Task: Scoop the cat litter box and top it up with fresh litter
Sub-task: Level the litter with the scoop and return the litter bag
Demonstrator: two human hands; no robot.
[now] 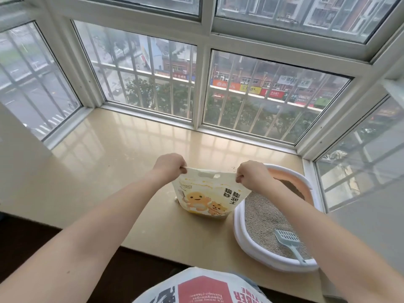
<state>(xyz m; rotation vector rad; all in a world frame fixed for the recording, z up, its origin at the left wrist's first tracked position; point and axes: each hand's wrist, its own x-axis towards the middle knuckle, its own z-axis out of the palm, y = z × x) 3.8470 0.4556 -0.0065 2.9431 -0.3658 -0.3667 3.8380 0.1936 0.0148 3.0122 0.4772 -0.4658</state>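
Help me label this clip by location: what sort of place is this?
Likely a bay-window ledge in an upper-floor flat: a polished sill wrapped by barred windows over a street of shops, with a cat litter box and litter bag on it.

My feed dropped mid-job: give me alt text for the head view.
Both hands, left and right, pinch the top corners of an upright litter bag on a sill. Right of it, a litter box holds a scoop lying on litter.

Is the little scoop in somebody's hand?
No, the blue scoop lies in the litter box, while both hands grip the litter bag.
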